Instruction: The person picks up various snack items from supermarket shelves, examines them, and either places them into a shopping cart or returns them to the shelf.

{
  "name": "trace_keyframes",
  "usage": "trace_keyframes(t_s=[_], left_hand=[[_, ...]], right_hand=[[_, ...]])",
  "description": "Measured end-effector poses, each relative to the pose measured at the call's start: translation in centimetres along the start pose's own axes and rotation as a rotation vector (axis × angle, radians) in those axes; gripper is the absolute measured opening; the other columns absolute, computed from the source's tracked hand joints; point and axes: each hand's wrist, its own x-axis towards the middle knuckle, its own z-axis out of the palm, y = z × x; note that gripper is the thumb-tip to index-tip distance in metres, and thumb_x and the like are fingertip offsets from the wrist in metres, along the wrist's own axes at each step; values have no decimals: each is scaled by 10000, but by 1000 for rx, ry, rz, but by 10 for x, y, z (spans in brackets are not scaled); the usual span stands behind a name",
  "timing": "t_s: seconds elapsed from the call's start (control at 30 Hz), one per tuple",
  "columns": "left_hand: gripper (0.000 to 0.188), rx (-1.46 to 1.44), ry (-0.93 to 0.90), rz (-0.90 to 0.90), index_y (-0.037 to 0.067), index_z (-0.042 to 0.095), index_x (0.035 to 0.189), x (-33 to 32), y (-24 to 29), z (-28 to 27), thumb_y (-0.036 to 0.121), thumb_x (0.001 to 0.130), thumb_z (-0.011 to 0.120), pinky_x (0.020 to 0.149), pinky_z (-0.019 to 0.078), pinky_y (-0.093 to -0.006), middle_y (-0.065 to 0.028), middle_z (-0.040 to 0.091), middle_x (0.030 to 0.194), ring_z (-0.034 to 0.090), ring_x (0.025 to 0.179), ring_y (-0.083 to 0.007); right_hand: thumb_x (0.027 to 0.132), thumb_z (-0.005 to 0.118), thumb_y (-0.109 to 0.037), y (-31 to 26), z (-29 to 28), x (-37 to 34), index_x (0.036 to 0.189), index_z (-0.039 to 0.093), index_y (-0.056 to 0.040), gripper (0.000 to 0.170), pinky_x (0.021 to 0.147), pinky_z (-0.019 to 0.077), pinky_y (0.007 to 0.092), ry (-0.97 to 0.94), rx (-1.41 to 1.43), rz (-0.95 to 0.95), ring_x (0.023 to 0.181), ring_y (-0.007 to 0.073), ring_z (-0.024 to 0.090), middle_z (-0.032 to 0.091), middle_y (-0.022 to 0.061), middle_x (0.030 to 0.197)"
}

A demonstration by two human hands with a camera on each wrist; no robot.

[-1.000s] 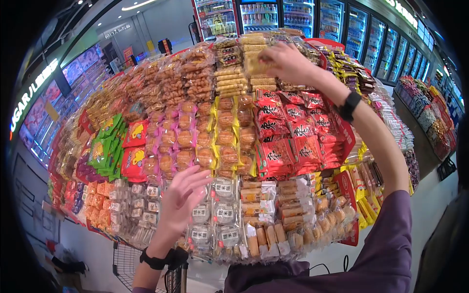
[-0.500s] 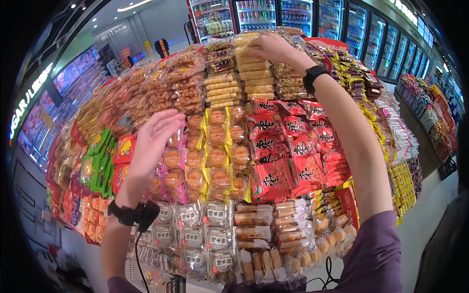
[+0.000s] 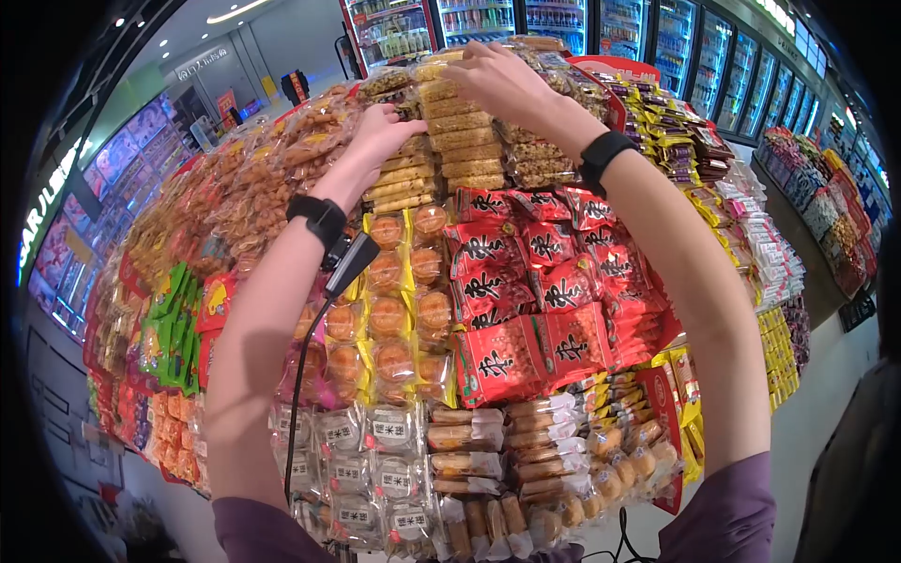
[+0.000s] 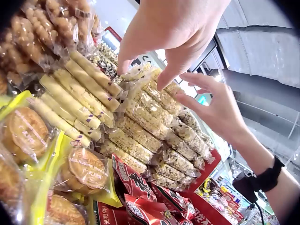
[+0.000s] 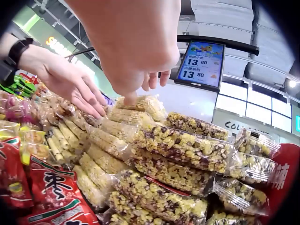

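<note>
Just beyond the red packets (image 3: 497, 352) lies the stack of pale wrapped bars (image 3: 467, 141). The right hand (image 3: 507, 84) is past these packets, at the stack's far top, thumb and fingers apart; whether it touches a bar, I cannot tell. The left hand (image 3: 380, 136), beyond the packets and leftward, has fingers spread, gripping nothing.

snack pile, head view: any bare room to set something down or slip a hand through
None on the snack pile: packs cover it, crowded under left hand and right hand. Air above the red bags, between left arm and right arm, could likely pass a hand. Bare floor shows between pile and neighbouring stand.
</note>
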Motion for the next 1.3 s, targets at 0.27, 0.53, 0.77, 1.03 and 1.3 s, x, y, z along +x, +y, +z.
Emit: trace_keyframes(t_s=[0.27,0.53,0.77,1.03,1.3], left_hand=[[941,489,61,288,-115,443,1203,20,-15,32,369,561,933,882,527,-387,-250,646,1103,640,1053,-357],[737,596,99,291,-80,622,962,24,-10,37,409,515,947,791,537,-386,-211,685,951,679,879,-316],[536,391,131,342,-53,686,829,19,-19,38,322,545,944,693,545,-352,-102,686,674,697,690,-249],[1057,309,33,281,-88,293,1410,28,-26,26,235,619,915,1092,405,-400,-261,432,1424,481,1299,-325],[908,232,-96,377,-58,277,1450,36,-20,22,261,787,809,1105,379,-411,-281,437,1421,450,1327,-327]], right_hand=[[566,896,-337,-23,-8,-19,1395,368,-72,1017,952,444,400,-191,-168,64,1119,271,555,574,117,1176],[562,908,-295,-28,9,-20,1347,400,-49,968,899,467,409,-223,-188,166,1072,292,586,595,127,1120],[598,891,-251,-26,18,-17,1345,390,-44,924,897,469,419,-183,-182,170,1076,301,594,595,135,1129],[598,892,-284,-23,13,-19,1331,394,-48,917,904,467,408,-226,-140,176,1072,288,603,583,131,1125],[629,868,-346,-24,5,-13,1351,368,3,945,952,438,427,-387,-77,233,1122,325,569,571,161,1159]])
